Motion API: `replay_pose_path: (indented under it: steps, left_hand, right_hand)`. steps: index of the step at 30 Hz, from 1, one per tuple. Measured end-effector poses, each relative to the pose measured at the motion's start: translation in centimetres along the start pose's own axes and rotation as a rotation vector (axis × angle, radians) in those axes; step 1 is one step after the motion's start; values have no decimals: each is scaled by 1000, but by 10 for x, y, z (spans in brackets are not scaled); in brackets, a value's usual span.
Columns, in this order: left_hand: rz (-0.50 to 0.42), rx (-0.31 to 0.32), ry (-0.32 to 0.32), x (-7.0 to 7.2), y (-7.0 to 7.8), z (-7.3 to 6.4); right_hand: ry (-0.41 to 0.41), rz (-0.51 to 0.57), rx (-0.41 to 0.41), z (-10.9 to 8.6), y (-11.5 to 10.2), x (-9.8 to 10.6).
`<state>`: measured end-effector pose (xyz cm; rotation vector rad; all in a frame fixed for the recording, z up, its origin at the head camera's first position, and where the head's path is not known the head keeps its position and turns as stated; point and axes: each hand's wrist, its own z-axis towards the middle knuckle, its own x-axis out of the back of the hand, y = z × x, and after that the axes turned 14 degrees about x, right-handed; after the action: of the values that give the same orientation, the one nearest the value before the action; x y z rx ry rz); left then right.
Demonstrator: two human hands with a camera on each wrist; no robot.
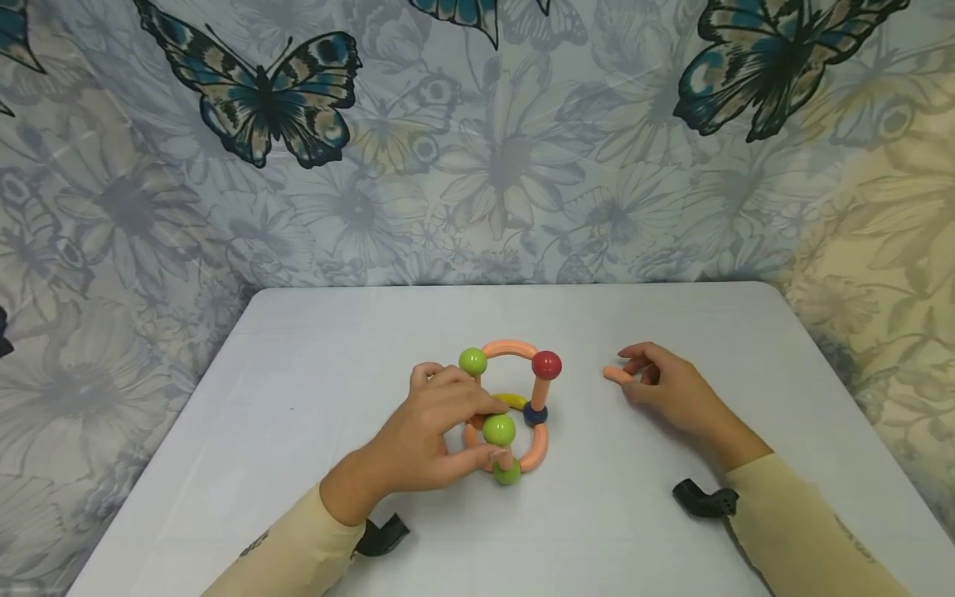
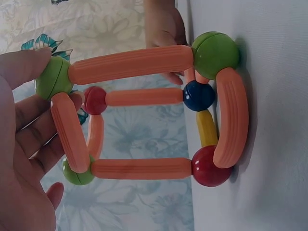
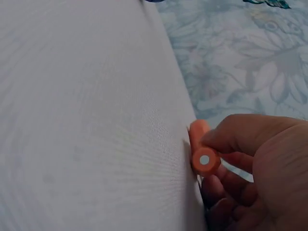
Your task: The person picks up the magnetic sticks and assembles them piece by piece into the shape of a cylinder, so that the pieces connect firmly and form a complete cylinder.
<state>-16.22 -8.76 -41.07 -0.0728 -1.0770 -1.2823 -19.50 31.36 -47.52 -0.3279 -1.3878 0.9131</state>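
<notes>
A box-like frame of orange rods joined by coloured balls stands upright on the white table. My left hand (image 1: 418, 435) pinches its upper near green ball (image 2: 53, 78) between thumb and fingers. Below that ball, a straight orange rod (image 2: 132, 64) runs down to another green ball (image 2: 215, 55). A yellow rod (image 1: 511, 400) and a dark blue ball (image 1: 535, 414) sit low at the far side, with a red ball (image 1: 547, 365) above. To the right of the frame, my right hand (image 1: 671, 388) pinches a curved orange rod (image 3: 205, 162) close to the tabletop, its round pale-centred end facing the right wrist camera.
The white table (image 1: 336, 332) reaches back to a butterfly-and-flower patterned cloth (image 1: 507, 166), which also hangs at both sides. Black wrist mounts (image 1: 705, 499) jut out below the cuffs of both beige sleeves (image 1: 806, 522).
</notes>
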Motion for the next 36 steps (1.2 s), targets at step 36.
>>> replay_pose_path:
  steps: [36]
  left_hand:
    - [-42, -9, 5, 4, -4, -2]
  right_hand:
    - [-49, 857, 157, -19, -94, 2]
